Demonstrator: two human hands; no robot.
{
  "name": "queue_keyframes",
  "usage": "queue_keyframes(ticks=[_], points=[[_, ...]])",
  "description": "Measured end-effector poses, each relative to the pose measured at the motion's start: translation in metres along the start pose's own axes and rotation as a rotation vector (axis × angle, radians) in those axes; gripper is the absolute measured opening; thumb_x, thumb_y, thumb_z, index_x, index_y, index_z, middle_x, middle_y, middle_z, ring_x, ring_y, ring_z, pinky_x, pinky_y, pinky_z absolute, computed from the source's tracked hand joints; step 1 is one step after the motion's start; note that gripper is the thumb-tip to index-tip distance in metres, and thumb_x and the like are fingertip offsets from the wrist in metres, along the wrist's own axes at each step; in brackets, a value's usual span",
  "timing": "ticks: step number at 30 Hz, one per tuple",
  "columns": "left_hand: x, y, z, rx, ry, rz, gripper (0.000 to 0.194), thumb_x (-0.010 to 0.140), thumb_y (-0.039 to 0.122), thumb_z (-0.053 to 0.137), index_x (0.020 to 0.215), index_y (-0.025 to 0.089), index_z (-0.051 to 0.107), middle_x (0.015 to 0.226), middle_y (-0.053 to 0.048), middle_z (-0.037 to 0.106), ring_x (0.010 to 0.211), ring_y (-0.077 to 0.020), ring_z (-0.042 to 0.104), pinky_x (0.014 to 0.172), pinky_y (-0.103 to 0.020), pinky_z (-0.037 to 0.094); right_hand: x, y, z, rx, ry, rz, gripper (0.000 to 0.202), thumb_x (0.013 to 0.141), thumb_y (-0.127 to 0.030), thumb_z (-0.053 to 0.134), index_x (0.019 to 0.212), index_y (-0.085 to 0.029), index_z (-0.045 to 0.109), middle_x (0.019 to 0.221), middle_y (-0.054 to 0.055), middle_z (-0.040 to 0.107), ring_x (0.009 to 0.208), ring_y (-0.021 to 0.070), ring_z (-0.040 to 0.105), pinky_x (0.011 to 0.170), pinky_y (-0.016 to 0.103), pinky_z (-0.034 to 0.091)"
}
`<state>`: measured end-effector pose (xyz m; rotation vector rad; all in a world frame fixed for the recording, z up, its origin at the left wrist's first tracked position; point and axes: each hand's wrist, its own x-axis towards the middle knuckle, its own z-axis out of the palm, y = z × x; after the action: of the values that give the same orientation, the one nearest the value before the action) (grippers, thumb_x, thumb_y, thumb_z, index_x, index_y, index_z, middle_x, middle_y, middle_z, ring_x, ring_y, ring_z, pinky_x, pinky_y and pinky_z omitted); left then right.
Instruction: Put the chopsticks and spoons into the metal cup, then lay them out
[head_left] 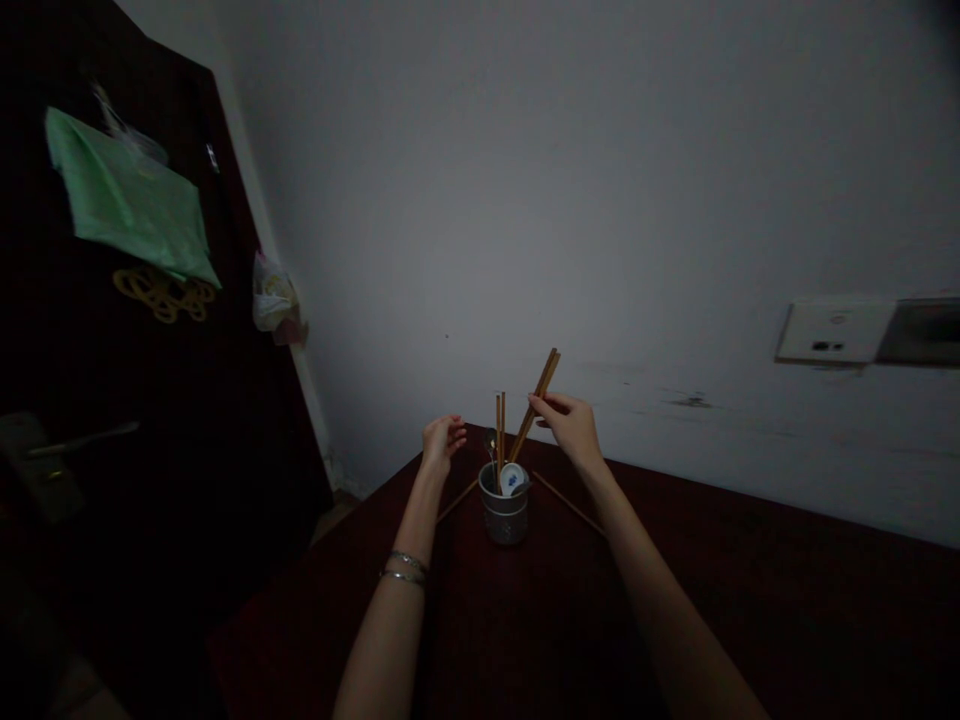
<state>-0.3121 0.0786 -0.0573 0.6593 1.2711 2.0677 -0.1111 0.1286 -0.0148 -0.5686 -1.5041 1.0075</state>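
A grey metal utensil holder (504,522) stands upright on the table. Out of it rise two chopsticks (500,430), a metal spoon (491,445) and a white spoon (513,480) with a blue mark. My right hand (570,425) pinches a pair of chopsticks (545,375), tilted to the right above the holder. Their lower ends reach its back rim; whether they are inside is hidden. To the left of the holder, my left hand (443,441) hovers with loosely curled fingers, and no object shows in it.
One loose chopstick (457,502) lies left of the holder, another (568,503) right of it, both on the dark red table (517,630). A pale wall (525,200) rises behind the table. At left, a dark door (45,330) has a green cloth (135,200) hanging on it.
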Motion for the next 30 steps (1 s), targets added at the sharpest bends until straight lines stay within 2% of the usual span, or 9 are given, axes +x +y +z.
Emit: queue_keyframes(ticks=[4, 7, 11, 13, 15, 18, 21, 25, 30], points=[[-0.008, 0.017, 0.008, 0.026, 0.047, 0.093, 0.016, 0.060, 0.018, 0.051, 0.073, 0.012, 0.058, 0.066, -0.002, 0.059, 0.052, -0.0086, 0.055, 0.050, -0.021, 0.045, 0.000, -0.030, -0.015, 0.019, 0.093, -0.101, 0.037, 0.065, -0.045, 0.062, 0.075, -0.010, 0.067, 0.069, 0.005, 0.064, 0.061, 0.0137, 0.058, 0.051, 0.025, 0.051], [-0.021, 0.038, 0.019, 0.045, 0.015, 0.224, 0.013, 0.060, 0.018, 0.050, 0.070, 0.012, 0.058, 0.067, -0.002, 0.059, 0.055, -0.0090, 0.055, 0.048, -0.019, 0.044, -0.008, -0.059, -0.024, 0.025, 0.168, -0.193, 0.035, 0.066, -0.044, 0.062, 0.077, -0.011, 0.068, 0.069, 0.005, 0.065, 0.061, 0.0134, 0.058, 0.052, 0.026, 0.052], [-0.058, 0.074, 0.040, 0.144, -0.115, 0.502, 0.012, 0.065, 0.021, 0.055, 0.071, 0.013, 0.061, 0.071, -0.004, 0.061, 0.060, -0.0105, 0.057, 0.050, -0.020, 0.044, -0.027, -0.098, -0.028, 0.018, 0.158, -0.304, 0.030, 0.069, -0.040, 0.061, 0.081, -0.013, 0.069, 0.073, 0.005, 0.066, 0.064, 0.0133, 0.059, 0.055, 0.026, 0.052], [-0.084, 0.089, 0.050, 0.220, -0.279, 0.618, 0.016, 0.068, 0.025, 0.057, 0.079, 0.014, 0.063, 0.078, -0.006, 0.063, 0.069, -0.0129, 0.059, 0.056, -0.022, 0.048, -0.038, -0.115, -0.026, -0.005, 0.093, -0.338, 0.027, 0.070, -0.037, 0.061, 0.081, -0.014, 0.070, 0.074, 0.005, 0.067, 0.064, 0.0130, 0.060, 0.056, 0.026, 0.052], [-0.109, 0.099, 0.059, 0.314, -0.496, 0.618, 0.022, 0.071, 0.028, 0.058, 0.087, 0.015, 0.065, 0.086, -0.008, 0.065, 0.075, -0.0147, 0.060, 0.061, -0.025, 0.049, -0.047, -0.127, -0.023, -0.032, 0.038, -0.363, 0.025, 0.070, -0.035, 0.062, 0.081, -0.015, 0.070, 0.074, 0.005, 0.067, 0.063, 0.0130, 0.060, 0.058, 0.026, 0.051], [-0.136, 0.106, 0.067, 0.432, -0.632, 0.634, 0.022, 0.074, 0.028, 0.058, 0.088, 0.015, 0.067, 0.084, -0.007, 0.066, 0.075, -0.0149, 0.060, 0.063, -0.025, 0.049, -0.055, -0.137, -0.019, -0.048, -0.003, -0.376, 0.023, 0.071, -0.034, 0.062, 0.081, -0.015, 0.070, 0.073, 0.004, 0.068, 0.065, 0.0134, 0.061, 0.059, 0.027, 0.051], [-0.148, 0.109, 0.068, 0.478, -0.681, 0.635, 0.022, 0.077, 0.029, 0.055, 0.087, 0.015, 0.068, 0.078, -0.006, 0.067, 0.069, -0.0135, 0.060, 0.060, -0.024, 0.049, -0.056, -0.138, -0.018, -0.041, -0.021, -0.367, 0.022, 0.072, -0.032, 0.061, 0.081, -0.015, 0.070, 0.074, 0.005, 0.068, 0.066, 0.0140, 0.062, 0.061, 0.027, 0.051], [-0.153, 0.114, 0.066, 0.484, -0.710, 0.606, 0.023, 0.076, 0.030, 0.057, 0.090, 0.014, 0.067, 0.081, -0.007, 0.067, 0.068, -0.0135, 0.060, 0.058, -0.024, 0.049, -0.055, -0.135, -0.019, -0.016, -0.020, -0.359, 0.023, 0.071, -0.032, 0.061, 0.083, -0.015, 0.070, 0.075, 0.005, 0.068, 0.065, 0.0141, 0.062, 0.061, 0.028, 0.052], [-0.163, 0.119, 0.067, 0.548, -0.671, 0.610, 0.021, 0.074, 0.029, 0.058, 0.087, 0.015, 0.067, 0.079, -0.007, 0.067, 0.069, -0.0152, 0.060, 0.057, -0.024, 0.049, -0.055, -0.136, -0.019, 0.011, -0.029, -0.357, 0.025, 0.071, -0.036, 0.061, 0.085, -0.016, 0.070, 0.078, 0.005, 0.068, 0.069, 0.0151, 0.062, 0.063, 0.030, 0.054]])
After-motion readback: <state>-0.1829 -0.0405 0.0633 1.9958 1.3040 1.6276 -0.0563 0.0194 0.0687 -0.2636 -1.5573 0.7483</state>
